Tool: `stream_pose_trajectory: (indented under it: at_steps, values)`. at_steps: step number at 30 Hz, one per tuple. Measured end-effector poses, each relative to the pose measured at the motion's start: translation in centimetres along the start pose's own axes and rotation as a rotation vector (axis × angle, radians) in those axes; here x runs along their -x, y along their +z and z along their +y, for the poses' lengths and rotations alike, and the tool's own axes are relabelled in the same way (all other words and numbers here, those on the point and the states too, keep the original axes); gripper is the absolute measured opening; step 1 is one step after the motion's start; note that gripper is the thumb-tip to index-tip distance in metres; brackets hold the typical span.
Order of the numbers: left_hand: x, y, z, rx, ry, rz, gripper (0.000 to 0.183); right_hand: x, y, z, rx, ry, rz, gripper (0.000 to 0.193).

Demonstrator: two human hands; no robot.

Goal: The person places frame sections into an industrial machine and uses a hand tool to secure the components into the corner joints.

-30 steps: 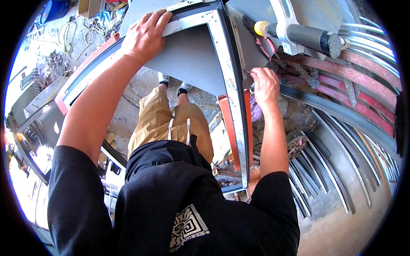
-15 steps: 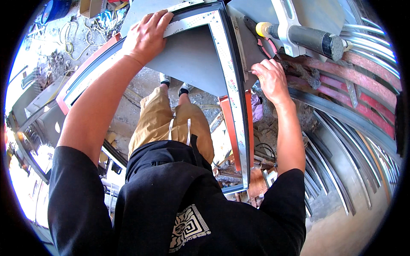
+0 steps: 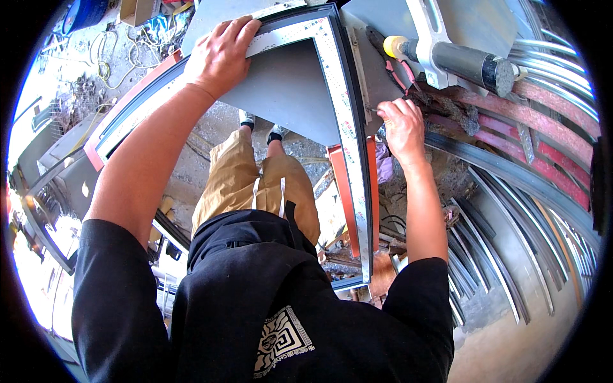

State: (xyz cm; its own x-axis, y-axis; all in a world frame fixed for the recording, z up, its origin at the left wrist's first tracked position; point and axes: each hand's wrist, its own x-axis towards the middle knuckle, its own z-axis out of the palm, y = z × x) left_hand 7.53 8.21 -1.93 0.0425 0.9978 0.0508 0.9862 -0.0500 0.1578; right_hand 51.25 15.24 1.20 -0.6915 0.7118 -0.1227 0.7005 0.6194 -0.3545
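The frame lies over a gray top, under the left hand and just left of the right hand. The left hand rests on one bar; its thumb is hidden, so I cannot tell if it grips. The right hand has its fingertips closed on a thin bit, too small to name. That bit could slip, because the pinch is so small. The frame could slide if the left hand pushes crookedly. Up and left of the left hand are a brown box and a blue tub; I cannot tell what is inside.
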Motion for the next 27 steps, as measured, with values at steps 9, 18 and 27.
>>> stream_pose_trajectory:
  at_steps: [9,18,27]
  values:
    - [-0.1,-0.3,0.1,0.018,0.009,0.002,0.079,2.2,2.8,-1.7,0.001,0.147,0.177,0.010]
    - [-0.2,-0.4,0.0,0.036,-0.004,-0.009,0.082,3.0,4.1,-3.4,-0.044,0.298,0.227,0.011]
    - [-0.2,-0.4,0.0,0.022,-0.008,-0.016,0.084,2.8,3.7,-5.1,-0.069,0.422,0.217,0.016]
